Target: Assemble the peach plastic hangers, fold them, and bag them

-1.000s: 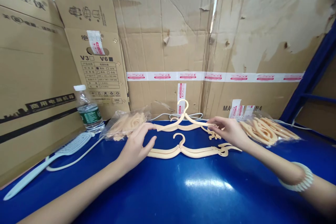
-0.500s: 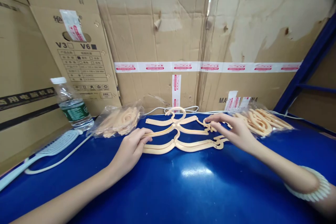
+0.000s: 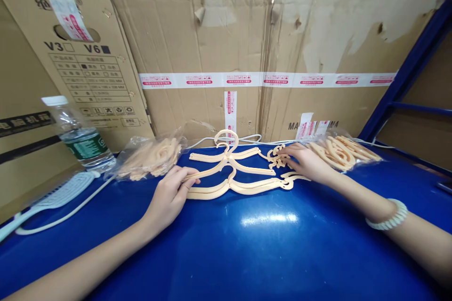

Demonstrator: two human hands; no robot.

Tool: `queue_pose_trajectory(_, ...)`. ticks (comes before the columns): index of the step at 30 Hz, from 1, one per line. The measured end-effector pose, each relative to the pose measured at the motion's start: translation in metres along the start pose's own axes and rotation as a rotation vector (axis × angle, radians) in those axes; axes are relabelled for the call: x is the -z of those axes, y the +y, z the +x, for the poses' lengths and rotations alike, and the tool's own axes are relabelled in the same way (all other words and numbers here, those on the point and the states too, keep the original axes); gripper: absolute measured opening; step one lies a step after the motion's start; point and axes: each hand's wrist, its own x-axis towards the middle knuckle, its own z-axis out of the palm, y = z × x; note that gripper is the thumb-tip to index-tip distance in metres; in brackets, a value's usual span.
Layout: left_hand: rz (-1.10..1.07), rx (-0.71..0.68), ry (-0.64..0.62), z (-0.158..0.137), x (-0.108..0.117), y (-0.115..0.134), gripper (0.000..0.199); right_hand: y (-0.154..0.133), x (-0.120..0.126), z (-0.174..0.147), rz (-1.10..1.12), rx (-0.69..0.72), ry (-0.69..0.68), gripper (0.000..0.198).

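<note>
Cream plastic folding hangers lie on the blue table in front of me. My left hand (image 3: pixel 175 186) pinches the left arm of the middle hanger (image 3: pixel 212 169) between thumb and fingers. Nearer to me lies another hanger (image 3: pixel 256 187), its hook up against the middle one. A third hanger (image 3: pixel 203 157) is behind, partly overlapped. My right hand (image 3: pixel 300 157) reaches into a small pile of cream plastic hooks (image 3: pixel 275 154), fingers bent and thumb apart from them. Whether its fingertips grip a piece is hard to see. A few loose hooks (image 3: pixel 287 181) lie just in front of it.
Clear bags of cream hanger parts lie at left (image 3: pixel 151 157) and right (image 3: pixel 344 150). A water bottle (image 3: pixel 83 143) and a light blue hairbrush (image 3: pixel 65 190) stand and lie at far left. Cardboard (image 3: pixel 197 47) walls the back; a white cable (image 3: pixel 81 209) crosses the table.
My right hand has lowered onto the pile of small hooks. My left hand keeps its hold on the middle hanger. The whole view has shifted slightly.
</note>
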Motion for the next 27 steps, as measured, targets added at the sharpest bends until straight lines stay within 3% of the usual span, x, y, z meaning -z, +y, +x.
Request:
queue_pose_trajectory(6,-0.018,0.002,-0.010,-0.001,0.001,0.000,0.021,0.004,-0.003,0.008,-0.032,0.080,-0.103,0.038)
queue_pose_trajectory(9,-0.025,0.000,-0.010,-0.001,0.001,0.000,0.021,0.000,-0.005,0.012,-0.048,0.092,-0.145,0.034)
queue_pose_trajectory(14,-0.027,-0.008,-0.010,0.000,0.001,0.000,0.022,-0.004,-0.006,0.014,-0.035,0.093,-0.146,0.025)
queue_pose_trajectory(19,-0.020,-0.005,-0.007,0.001,0.000,0.000,0.021,-0.004,-0.003,0.013,-0.106,0.102,-0.102,0.027)
queue_pose_trajectory(27,0.001,-0.009,0.000,0.001,0.000,0.000,0.021,0.008,-0.003,0.012,-0.044,0.130,-0.134,0.037)
